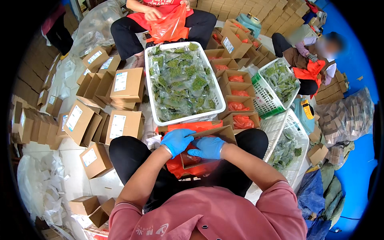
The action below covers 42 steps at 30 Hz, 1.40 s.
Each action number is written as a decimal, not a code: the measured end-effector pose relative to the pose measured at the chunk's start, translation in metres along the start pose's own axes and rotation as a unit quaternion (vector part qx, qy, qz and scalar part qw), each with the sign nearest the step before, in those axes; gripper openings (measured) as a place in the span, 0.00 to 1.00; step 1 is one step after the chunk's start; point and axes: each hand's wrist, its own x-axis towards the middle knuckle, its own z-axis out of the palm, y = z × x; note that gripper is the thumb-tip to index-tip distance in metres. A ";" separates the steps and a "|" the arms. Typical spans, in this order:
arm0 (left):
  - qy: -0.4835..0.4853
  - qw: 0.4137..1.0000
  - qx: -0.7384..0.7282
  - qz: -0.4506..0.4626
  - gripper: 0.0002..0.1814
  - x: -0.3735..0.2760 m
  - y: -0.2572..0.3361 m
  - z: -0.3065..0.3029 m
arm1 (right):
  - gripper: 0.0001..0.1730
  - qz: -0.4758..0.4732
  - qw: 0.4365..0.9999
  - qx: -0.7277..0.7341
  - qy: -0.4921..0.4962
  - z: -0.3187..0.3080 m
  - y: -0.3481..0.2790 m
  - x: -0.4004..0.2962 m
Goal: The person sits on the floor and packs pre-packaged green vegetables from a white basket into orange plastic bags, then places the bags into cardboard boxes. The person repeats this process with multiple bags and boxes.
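Observation:
An open cardboard box (pixel 226 135) rests tilted between my knees with a red plastic bag (pixel 192 160) inside it. My left hand (pixel 178 141), in a blue glove, grips the box at its left far corner. Inside the box, my right hand (pixel 208 147), gloved the same way, lies over the red bag with its fingers pointing left; whether they grip the bag is hidden. More red plastic (pixel 177 168) lies under and around the box on my lap. Just beyond stands a white plastic crate (pixel 220 109) full of clear bags of green plant pieces.
Labelled cardboard boxes (pixel 127 85) stand at left. Boxes holding red bags (pixel 240 106) line the crate's right side. Further right are a green-white basket (pixel 265 99), a white basket (pixel 301 150) and a tape dispenser (pixel 303 112). Two people handle red bags (pixel 169 25) opposite and at right.

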 end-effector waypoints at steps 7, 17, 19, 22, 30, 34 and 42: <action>0.086 0.967 -0.239 -0.015 0.22 -0.006 -0.009 -0.015 | 0.21 0.003 0.973 -0.218 0.082 0.031 -0.006 -0.053; 0.218 0.901 -0.375 -0.017 0.15 0.010 -0.003 -0.085 | 0.18 0.002 0.953 0.101 0.285 -0.120 0.036 -0.143; 0.219 0.901 -0.370 -0.051 0.16 0.021 -0.009 -0.093 | 0.11 0.058 0.925 0.209 0.312 -0.153 0.058 -0.145; 0.205 0.912 -0.350 -0.067 0.17 0.033 0.000 -0.073 | 0.14 0.131 0.913 0.022 0.386 -0.202 0.097 -0.116; 0.200 0.973 -0.090 -0.068 0.11 0.047 0.004 -0.072 | 0.13 0.250 0.847 -0.286 0.371 -0.308 0.279 0.031; 0.203 0.965 -0.144 -0.086 0.12 0.050 -0.008 -0.069 | 0.25 0.347 0.836 -0.202 0.375 -0.317 0.344 0.087; 0.176 0.983 -0.020 -0.053 0.13 0.059 -0.010 -0.063 | 0.38 0.229 0.825 -0.190 0.481 -0.299 0.347 0.090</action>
